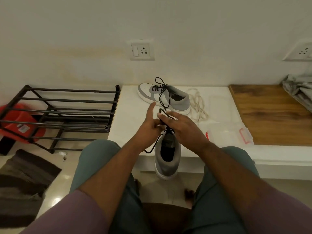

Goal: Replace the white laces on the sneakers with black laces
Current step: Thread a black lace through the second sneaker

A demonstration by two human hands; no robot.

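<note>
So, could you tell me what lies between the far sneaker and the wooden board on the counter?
In the head view, the removed white laces lie loosely piled between the far sneaker and the wooden board.

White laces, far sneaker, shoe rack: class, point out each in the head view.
white laces (197, 105), head view, on the loose coil lying on the white counter.
far sneaker (179, 102), head view, on its grey heel side.
shoe rack (70, 99), head view, on an upper bar.
</note>
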